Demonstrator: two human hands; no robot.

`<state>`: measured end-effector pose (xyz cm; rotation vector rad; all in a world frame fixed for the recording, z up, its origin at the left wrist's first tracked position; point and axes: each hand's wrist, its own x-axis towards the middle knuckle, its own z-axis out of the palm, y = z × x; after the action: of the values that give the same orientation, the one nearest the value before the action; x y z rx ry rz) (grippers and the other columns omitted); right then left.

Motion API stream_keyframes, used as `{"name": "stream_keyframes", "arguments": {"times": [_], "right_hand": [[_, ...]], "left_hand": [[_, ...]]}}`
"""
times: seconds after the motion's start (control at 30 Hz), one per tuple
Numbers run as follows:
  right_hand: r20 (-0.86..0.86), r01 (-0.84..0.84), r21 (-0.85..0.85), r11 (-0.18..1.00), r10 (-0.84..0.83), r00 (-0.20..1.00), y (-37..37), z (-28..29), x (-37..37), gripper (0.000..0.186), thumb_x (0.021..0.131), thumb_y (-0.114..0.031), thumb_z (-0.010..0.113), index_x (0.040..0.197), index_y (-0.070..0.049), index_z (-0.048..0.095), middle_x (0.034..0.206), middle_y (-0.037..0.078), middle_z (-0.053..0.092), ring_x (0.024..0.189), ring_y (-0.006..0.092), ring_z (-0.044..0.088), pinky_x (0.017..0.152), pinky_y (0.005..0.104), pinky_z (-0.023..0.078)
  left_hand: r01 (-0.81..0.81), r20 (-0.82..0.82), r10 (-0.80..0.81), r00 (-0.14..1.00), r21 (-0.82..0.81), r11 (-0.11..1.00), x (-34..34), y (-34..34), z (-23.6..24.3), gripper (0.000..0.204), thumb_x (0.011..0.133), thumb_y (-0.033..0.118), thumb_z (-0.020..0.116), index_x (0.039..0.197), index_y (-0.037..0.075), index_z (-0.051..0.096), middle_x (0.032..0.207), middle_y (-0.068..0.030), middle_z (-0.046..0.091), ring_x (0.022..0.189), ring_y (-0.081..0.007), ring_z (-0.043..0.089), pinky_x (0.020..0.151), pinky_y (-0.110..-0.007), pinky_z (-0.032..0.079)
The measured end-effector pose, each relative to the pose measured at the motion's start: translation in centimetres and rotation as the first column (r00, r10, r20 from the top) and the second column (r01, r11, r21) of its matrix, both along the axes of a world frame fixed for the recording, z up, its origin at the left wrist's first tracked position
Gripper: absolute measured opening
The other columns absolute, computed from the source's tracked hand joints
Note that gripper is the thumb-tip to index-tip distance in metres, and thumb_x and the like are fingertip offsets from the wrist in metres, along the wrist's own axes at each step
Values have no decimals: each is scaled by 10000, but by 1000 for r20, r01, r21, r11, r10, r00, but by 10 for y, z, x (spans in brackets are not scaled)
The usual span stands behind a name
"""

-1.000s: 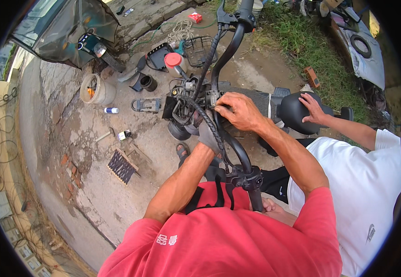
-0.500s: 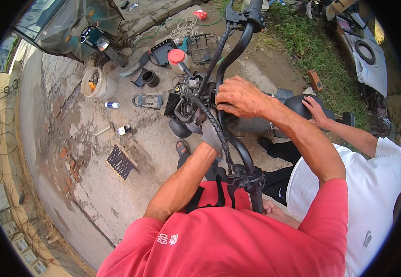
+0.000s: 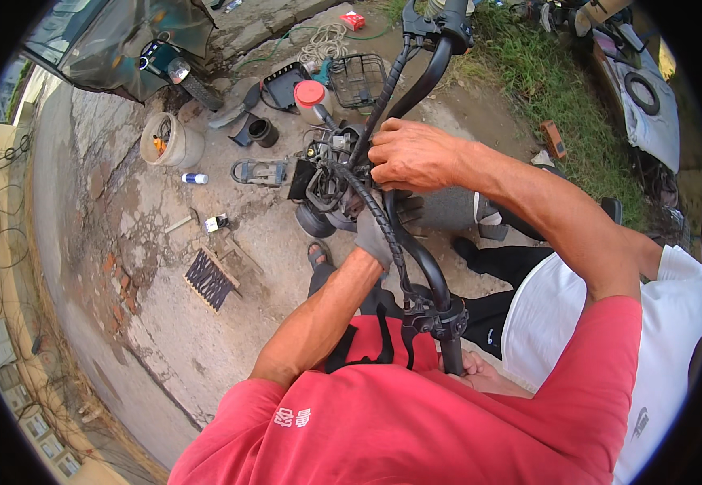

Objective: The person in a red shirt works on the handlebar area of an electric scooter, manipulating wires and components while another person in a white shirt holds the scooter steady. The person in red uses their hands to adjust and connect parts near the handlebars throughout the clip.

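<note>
The black handlebar [image 3: 420, 255] of a two-wheeled vehicle crosses in front of me, with a black spiral-wrapped cable [image 3: 370, 202] along it. My bare right hand [image 3: 412, 155] is closed beside the bar's middle, fingers curled and pinched together; what they hold is hidden. Below it, my left hand [image 3: 374, 238], in a grey glove, reaches in under the cable and bar. Its fingers are mostly covered by them. To the left of both hands is the exposed front mechanism [image 3: 331, 174] with wires and metal parts. Another person's hand [image 3: 474, 365] is by the near handlebar grip [image 3: 451, 354].
A co-worker in a white shirt [image 3: 561, 323] stands close at right. On the ground lie a hammer [image 3: 181, 221], a white-and-blue can [image 3: 195, 179], a slatted wooden piece [image 3: 212, 280] and a wire basket [image 3: 357, 79]. A white bucket [image 3: 181, 145] and red-lidded container [image 3: 310, 95] stand farther off.
My right hand has shifted slightly left and its elbow has swung outward. The handlebar has turned a little. The co-worker's hand on the black seat no longer shows.
</note>
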<state>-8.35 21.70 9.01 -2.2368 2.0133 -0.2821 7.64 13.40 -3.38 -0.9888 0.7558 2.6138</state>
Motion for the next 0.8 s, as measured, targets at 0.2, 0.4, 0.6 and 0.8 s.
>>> {"name": "stream_keyframes", "arguments": {"times": [0.2, 0.4, 0.6, 0.8], "right_hand": [[-20, -49, -8, 999, 49, 999, 2, -11, -5, 212, 840, -297, 789, 817, -130, 659, 866, 21, 613, 954, 239, 628, 930, 436, 459], [4, -60, -57, 997, 60, 998, 3, -15, -13, 288, 839, -346, 793, 802, -121, 617, 852, 39, 582, 924, 259, 605, 905, 432, 456], [-35, -89, -191, 978, 84, 996, 6, -32, -20, 404, 839, -434, 780, 776, -128, 524, 810, 43, 530, 848, 263, 561, 819, 417, 436], [-119, -47, -210, 977, 22, 993, 9, -38, -12, 431, 817, -469, 773, 758, -145, 494, 775, 27, 496, 803, 244, 543, 754, 399, 412]], "left_hand": [[-2, -9, 2, 1000, -27, 1000, 0, -1, -2, 619, 1076, 595, 361, 1239, 77, 658, 1101, -181, 747, 943, -348, 732, 736, -532, 613], [-17, -48, 21, 999, 80, 997, 0, -3, 5, 527, 1106, 568, 376, 1288, 116, 577, 1019, -117, 729, 825, -281, 752, 714, -452, 639], [-84, -60, 79, 995, -88, 993, 5, -1, 10, 451, 1111, 536, 395, 1323, 161, 527, 999, -84, 704, 663, -201, 693, 536, -378, 603], [-115, 8, 117, 993, -99, 988, 8, -2, 29, 457, 1114, 402, 409, 1172, 11, 639, 682, -75, 639, 519, -209, 619, 496, -351, 567]]}}
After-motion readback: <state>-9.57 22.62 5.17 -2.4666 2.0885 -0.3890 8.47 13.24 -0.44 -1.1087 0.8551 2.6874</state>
